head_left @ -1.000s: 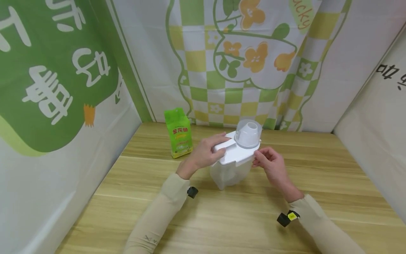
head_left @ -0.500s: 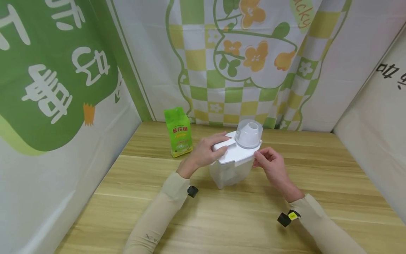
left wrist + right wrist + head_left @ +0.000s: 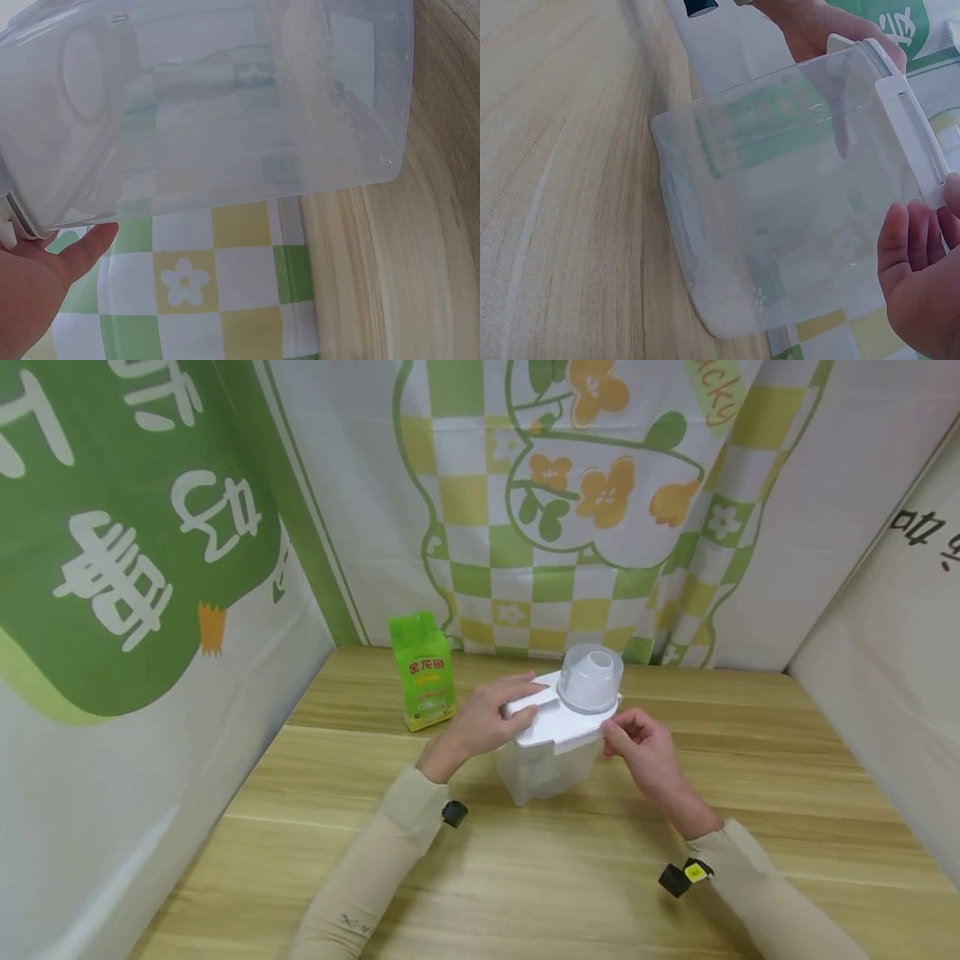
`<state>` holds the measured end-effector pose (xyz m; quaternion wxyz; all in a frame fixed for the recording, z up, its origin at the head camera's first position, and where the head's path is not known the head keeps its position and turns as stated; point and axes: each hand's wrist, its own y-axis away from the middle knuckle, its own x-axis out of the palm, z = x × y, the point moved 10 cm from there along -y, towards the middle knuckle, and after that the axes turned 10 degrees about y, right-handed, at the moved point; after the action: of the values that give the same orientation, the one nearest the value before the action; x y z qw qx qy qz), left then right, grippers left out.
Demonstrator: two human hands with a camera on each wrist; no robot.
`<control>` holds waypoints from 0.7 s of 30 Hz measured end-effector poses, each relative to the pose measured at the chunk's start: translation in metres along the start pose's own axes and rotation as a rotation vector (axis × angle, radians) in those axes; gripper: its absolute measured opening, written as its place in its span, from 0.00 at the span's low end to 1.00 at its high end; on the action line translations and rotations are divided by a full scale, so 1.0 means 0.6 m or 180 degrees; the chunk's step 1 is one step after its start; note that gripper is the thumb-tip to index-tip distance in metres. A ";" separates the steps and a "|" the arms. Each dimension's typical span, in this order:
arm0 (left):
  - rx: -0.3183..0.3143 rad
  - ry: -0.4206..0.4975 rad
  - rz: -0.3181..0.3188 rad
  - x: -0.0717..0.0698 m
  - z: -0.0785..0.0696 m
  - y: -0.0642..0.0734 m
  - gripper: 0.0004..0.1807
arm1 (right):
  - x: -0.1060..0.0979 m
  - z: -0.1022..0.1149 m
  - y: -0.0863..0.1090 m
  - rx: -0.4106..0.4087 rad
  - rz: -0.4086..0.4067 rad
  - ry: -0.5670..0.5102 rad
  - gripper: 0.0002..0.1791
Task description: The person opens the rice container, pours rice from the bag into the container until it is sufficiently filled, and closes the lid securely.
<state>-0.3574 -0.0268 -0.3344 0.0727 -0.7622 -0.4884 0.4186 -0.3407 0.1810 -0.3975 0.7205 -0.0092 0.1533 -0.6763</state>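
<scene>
A translucent storage container (image 3: 542, 774) with a white lid (image 3: 555, 722) stands on the table, a clear measuring cup (image 3: 592, 681) capping its far right end. White grains that look like rice (image 3: 724, 304) lie in its bottom, heaped towards one end in the right wrist view. My left hand (image 3: 483, 718) grips the lid's left end, thumb on top. My right hand (image 3: 648, 760) pinches the lid's side latch (image 3: 911, 139) near its right corner, other fingers curled beside the wall. In the head view, the fingertips behind the container's right edge are partly hidden.
A green packaged bag (image 3: 425, 681) stands upright behind the left hand, to the left of the container. The wooden table (image 3: 570, 893) reaches back to a checked cloth (image 3: 510, 552) hanging behind it. Printed fabric (image 3: 135, 568) rises along the left side.
The lid's cup end and the right hand have shifted very slightly to the right. My left hand keeps its hold on the lid.
</scene>
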 end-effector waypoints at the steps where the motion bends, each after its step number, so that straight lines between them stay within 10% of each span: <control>1: 0.0006 -0.0004 0.0002 0.000 0.000 0.000 0.21 | 0.001 0.002 0.001 -0.0019 0.0011 0.0031 0.14; 21: 0.0113 -0.0004 0.0090 -0.003 -0.006 -0.002 0.21 | 0.004 0.016 0.005 -0.0174 0.0076 0.0282 0.14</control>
<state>-0.3558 -0.0264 -0.3305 0.0800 -0.7674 -0.4700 0.4286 -0.3352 0.1768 -0.3894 0.7204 0.0029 0.2035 -0.6630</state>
